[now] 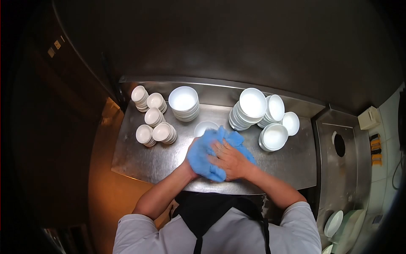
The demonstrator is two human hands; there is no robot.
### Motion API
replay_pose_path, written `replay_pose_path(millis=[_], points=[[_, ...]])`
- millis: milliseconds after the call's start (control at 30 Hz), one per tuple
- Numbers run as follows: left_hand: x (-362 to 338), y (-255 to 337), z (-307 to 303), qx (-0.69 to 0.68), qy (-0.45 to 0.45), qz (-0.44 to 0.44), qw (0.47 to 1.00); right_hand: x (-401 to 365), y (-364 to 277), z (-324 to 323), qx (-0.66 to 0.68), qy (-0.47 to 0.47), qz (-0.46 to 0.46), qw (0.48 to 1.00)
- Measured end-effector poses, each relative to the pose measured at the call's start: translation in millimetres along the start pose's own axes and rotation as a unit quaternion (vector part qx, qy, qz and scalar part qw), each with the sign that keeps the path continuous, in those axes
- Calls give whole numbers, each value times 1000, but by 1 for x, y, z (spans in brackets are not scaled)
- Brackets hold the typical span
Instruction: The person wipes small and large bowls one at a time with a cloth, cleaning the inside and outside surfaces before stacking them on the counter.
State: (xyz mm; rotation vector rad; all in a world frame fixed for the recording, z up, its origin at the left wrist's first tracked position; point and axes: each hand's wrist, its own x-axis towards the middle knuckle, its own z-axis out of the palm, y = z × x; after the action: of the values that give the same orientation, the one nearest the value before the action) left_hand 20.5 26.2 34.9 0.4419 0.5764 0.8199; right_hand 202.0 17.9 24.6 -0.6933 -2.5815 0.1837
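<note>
A bunched blue cloth (pixel 207 154) is between my two hands above the front middle of the steel table (pixel 287 169). My right hand (pixel 230 161) presses on the cloth from the right, its fingers spread over it. Most of my left hand (pixel 192 163) is hidden behind the cloth, with only the wrist and the edge of the palm showing at its left side. Just beyond the cloth, a white bowl (pixel 206 128) is partly covered by it. Whether the cloth or a hand touches this bowl cannot be made out.
Several stacks of small white bowls (pixel 144 133) stand on the left. One taller stack (pixel 184 101) is at the back, and several more stacks (pixel 253 103) stand on the right. A steel sink unit (pixel 342 178) adjoins the table's right side. A raised rim runs along the back.
</note>
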Motion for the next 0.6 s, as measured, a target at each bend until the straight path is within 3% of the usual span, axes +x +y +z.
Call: replay_pose_path(millis=[67, 167, 200, 233, 300, 333, 433, 567, 600], points=[[0, -4, -7, -98, -57, -21, 993, 8, 3, -8, 15, 49, 12, 999], [5, -11, -14, 30, 36, 27, 999, 0, -3, 17, 88, 56, 57, 993], [2, -13, -7, 16, 95, 49, 994, -4, -10, 24, 89, 41, 94, 991], [3, -16, -9, 116, 102, 129, 980, -5, -26, 33, 228, 106, 177, 952], [8, -22, -20, 314, 110, 276, 902, 5, -57, 48, 478, 226, 328, 783], [10, -24, -30, 304, 69, 331, 891, 12, -59, 46, 547, 281, 319, 721], [17, -30, -31, 310, 95, 364, 873, 22, -63, 41, 519, 330, 352, 706], [19, -32, -10, 191, 78, 285, 936, 23, -45, 27, 437, 413, 365, 711], [18, -27, -9, 59, 46, 228, 971, 21, -40, 23, 457, 425, 392, 676]])
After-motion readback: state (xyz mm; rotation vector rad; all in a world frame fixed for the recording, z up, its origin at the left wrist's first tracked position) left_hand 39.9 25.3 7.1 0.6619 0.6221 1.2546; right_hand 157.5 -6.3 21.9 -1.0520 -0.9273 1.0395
